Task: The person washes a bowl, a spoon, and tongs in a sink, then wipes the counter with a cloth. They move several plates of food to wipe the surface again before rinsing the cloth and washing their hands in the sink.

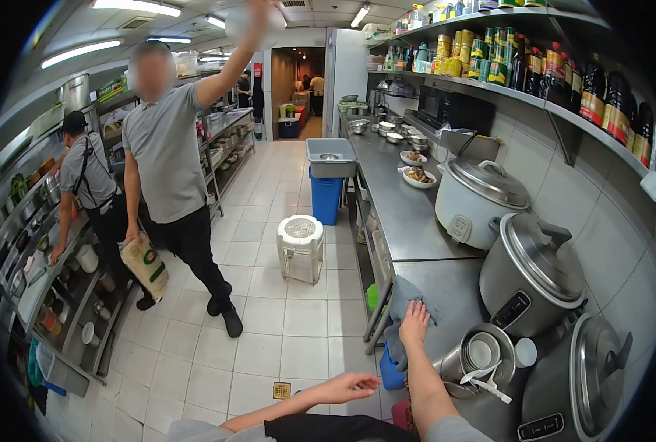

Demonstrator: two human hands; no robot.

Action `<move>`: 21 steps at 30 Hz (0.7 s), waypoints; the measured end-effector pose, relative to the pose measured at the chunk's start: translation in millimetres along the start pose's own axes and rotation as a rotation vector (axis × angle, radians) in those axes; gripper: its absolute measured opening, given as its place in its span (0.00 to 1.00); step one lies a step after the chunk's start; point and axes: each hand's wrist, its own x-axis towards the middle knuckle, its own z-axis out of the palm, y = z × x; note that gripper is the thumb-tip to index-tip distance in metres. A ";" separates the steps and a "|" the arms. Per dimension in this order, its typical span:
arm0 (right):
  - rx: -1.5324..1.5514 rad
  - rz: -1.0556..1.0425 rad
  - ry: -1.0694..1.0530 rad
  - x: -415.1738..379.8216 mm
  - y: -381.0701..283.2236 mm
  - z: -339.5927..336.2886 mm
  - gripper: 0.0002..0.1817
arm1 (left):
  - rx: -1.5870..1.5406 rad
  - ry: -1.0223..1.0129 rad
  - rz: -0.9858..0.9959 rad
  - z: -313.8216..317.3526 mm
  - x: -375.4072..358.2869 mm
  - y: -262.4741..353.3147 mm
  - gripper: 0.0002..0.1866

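The left hand (354,385) is hanging in the air, holding nothing, its fingers loose and a bit bent. A metal pot (452,361) is standing on the steel counter (453,291). The right hand (416,322) is lying flat with its fingers out straight – it is touching a gray-blue cloth (407,290), which is drooping over the counter's edge. Farther off, a white stool (301,232) is standing, and a person (162,147) is holding a bag (145,267) – and lifting one arm high.
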 end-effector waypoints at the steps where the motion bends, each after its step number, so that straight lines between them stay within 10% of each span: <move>1: 0.006 -0.006 -0.006 1.4 -0.4 2.0 0.32 | -0.023 -0.010 -0.028 3.5 3.5 -16.7 0.17; 8: 0.069 -0.035 -0.056 -17.3 -8.0 -35.0 0.38 | 0.663 -0.034 -0.691 -18.1 -99.4 -259.2 0.20; 11: 0.103 -0.076 -0.034 -11.4 -4.8 -18.6 0.41 | 0.601 0.296 -0.983 -25.1 -237.3 -324.1 0.19; 16: 0.038 -0.047 -0.072 -9.6 -1.7 -11.8 0.43 | 0.365 0.833 -1.579 4.9 -390.4 -288.8 0.16; 21: 0.032 0.024 -0.187 16.8 -5.7 -28.7 0.45 | 0.078 0.974 -1.543 44.2 -416.3 -279.9 0.16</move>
